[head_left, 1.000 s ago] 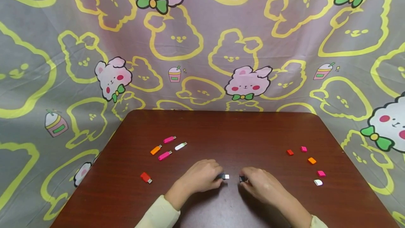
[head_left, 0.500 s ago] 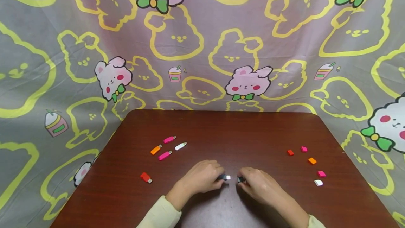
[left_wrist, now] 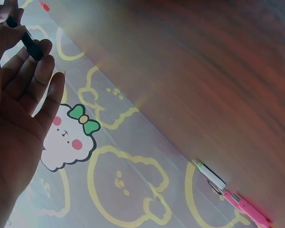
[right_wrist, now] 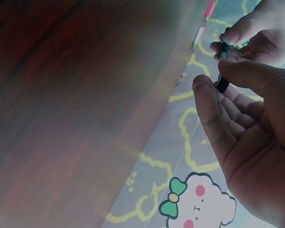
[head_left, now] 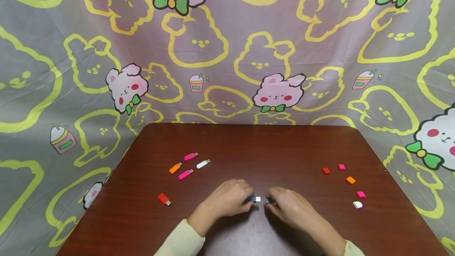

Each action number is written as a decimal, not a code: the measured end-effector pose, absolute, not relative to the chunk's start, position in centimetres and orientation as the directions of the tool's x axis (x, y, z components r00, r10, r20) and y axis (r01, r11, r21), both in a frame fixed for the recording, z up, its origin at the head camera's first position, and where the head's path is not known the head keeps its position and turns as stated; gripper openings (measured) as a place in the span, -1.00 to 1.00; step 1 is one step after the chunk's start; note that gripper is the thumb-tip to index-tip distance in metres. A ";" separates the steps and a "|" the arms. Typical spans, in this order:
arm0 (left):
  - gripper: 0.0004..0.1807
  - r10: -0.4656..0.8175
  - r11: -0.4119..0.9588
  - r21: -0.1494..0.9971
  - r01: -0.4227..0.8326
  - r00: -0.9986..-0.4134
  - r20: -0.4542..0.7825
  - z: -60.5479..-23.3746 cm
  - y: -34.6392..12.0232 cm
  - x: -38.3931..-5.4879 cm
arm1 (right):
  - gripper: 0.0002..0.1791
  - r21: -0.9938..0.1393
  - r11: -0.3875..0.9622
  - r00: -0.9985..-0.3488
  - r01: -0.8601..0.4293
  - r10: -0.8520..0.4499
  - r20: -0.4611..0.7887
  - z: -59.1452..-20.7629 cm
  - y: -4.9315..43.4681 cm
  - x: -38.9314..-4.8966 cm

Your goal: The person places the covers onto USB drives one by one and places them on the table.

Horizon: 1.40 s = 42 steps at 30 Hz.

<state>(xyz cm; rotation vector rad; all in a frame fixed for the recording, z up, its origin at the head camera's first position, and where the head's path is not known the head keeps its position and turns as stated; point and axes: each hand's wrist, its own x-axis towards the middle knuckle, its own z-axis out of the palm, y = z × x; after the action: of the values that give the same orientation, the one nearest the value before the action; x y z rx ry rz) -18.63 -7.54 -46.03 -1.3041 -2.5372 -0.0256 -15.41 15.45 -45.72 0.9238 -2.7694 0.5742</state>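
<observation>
My left hand (head_left: pixel 229 198) pinches a black USB flash drive (head_left: pixel 252 198), its pale metal plug pointing right. Facing it, a small black cap (head_left: pixel 270 200) sits between the thumb and fingers of my right hand (head_left: pixel 290 207). In the head view a narrow gap separates plug and cap over the middle of the table. The left wrist view shows the dark drive (left_wrist: pixel 33 47) at the left fingertips, while the right wrist view has the dark cap (right_wrist: pixel 223 85) at the right fingertips. The fingers hide part of both pieces.
On the left of the brown table (head_left: pixel 249 149) lie several uncapped drives: pink (head_left: pixel 185 174), orange (head_left: pixel 175 168), white (head_left: pixel 203 164) and red (head_left: pixel 164 199). Several loose caps, among them a red cap (head_left: pixel 326 171) and a white cap (head_left: pixel 357 204), lie at the right. A patterned cloth (head_left: pixel 227 50) hangs behind.
The two hands have come slightly closer, the drive shifting a little right and the cap a little left, so the gap is narrower. The other drives and caps have stayed put.
</observation>
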 end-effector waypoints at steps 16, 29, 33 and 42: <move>-0.77 0.796 0.587 -0.108 0.803 -0.548 0.256 -45.8 -7.3 -18.5 | -0.81 -0.317 0.741 -0.806 -0.591 -0.534 0.255 -45.7 15.1 -15.4; -0.75 0.799 0.582 -0.108 0.806 -0.542 0.261 -46.0 -7.2 -18.6 | -0.82 -0.316 0.734 -0.799 -0.601 -0.540 0.265 -45.8 14.8 -15.4; -0.77 0.801 0.578 -0.109 0.809 -0.536 0.265 -46.0 -7.2 -18.6 | -0.82 -0.316 0.735 -0.800 -0.600 -0.541 0.261 -45.8 14.7 -15.4; -0.76 0.799 0.578 -0.106 0.809 -0.536 0.272 -45.9 -7.1 -18.5 | -0.82 -0.328 0.723 -0.794 -0.608 -0.545 0.270 -45.8 14.7 -15.4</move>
<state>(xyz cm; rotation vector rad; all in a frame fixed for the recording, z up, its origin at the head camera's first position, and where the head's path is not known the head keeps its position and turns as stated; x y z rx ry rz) -18.47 -7.08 -45.90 -1.3208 -2.5216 -0.0471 -15.42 14.69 -45.80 0.9334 -2.7708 0.6100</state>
